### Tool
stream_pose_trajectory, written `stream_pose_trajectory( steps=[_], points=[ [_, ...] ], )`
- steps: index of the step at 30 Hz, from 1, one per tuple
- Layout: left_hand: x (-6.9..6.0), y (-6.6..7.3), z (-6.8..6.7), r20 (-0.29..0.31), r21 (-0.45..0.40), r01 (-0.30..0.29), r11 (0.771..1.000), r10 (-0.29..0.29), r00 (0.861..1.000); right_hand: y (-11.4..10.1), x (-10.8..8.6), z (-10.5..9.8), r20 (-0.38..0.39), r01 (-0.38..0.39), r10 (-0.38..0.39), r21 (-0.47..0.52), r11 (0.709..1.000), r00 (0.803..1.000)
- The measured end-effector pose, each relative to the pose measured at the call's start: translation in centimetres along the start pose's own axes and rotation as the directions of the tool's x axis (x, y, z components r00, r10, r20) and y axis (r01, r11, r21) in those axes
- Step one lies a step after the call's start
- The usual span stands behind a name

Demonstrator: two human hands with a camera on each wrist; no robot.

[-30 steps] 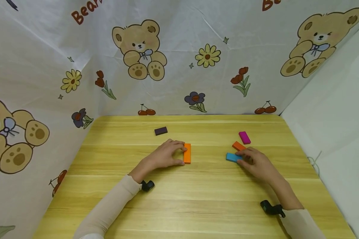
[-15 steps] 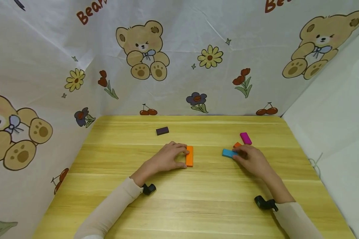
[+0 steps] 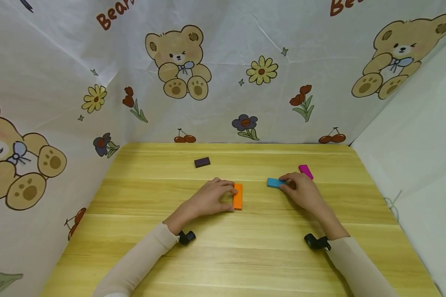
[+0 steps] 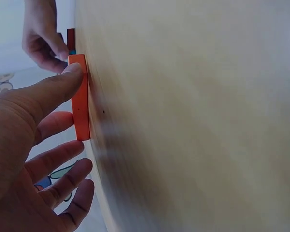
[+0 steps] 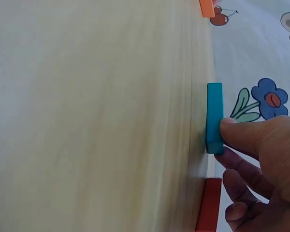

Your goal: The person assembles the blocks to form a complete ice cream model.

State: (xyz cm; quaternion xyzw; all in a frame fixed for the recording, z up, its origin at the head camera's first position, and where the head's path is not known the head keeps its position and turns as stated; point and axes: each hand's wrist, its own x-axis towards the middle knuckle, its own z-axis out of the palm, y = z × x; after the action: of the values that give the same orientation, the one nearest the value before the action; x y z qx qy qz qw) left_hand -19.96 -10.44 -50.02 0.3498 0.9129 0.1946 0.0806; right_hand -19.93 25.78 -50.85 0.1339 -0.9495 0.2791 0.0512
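Note:
On the wooden table, an orange rectangular block (image 3: 238, 196) lies lengthwise away from me. My left hand (image 3: 213, 199) holds it from its left side, thumb near the close end and index finger farther along. In the left wrist view, the other fingers of that hand are spread below the orange block (image 4: 80, 99). To the right, my right hand (image 3: 302, 190) pinches the right end of a blue block (image 3: 274, 182) between thumb and fingers. Behind that hand lies a red-orange block (image 5: 210, 205), seen in the right wrist view and hidden by the hand in the head view.
A dark brown block (image 3: 202, 162) lies toward the back, left of centre. Beyond my right hand is a magenta block (image 3: 306, 171), partly covered. A bear-print cloth (image 3: 215, 119) stands along the table's back edge. Each wrist wears a small black camera (image 3: 187, 237).
My right hand has moved left and slightly away from me, bringing the blue block toward the orange one. The left hand stays at the orange block; the head view has shifted slightly.

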Motion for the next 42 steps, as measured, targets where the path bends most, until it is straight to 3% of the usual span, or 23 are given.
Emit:
stream_pose_trajectory(
  steps=[15,24,32,42],
  points=[
    [-0.1,1.4,0.7,0.013,0.016,-0.009,1.000,0.009,1.000,-0.9,3.8,2.3,0.000,0.008,-0.008,0.037,0.999,1.000],
    [0.2,2.1,1.2,0.026,0.024,-0.019,1.000,0.019,0.999,-1.7,4.6,3.4,-0.005,0.005,-0.005,0.110,0.994,1.000],
    [0.6,3.1,1.2,0.047,0.061,-0.023,0.998,0.020,0.999,-3.1,5.4,4.1,0.020,-0.016,0.014,0.136,0.991,1.000],
    [1.0,3.3,1.4,0.045,0.093,-0.028,0.995,0.024,0.999,-4.2,6.7,4.9,0.039,0.000,-0.006,0.142,0.990,0.999]
  ],
)
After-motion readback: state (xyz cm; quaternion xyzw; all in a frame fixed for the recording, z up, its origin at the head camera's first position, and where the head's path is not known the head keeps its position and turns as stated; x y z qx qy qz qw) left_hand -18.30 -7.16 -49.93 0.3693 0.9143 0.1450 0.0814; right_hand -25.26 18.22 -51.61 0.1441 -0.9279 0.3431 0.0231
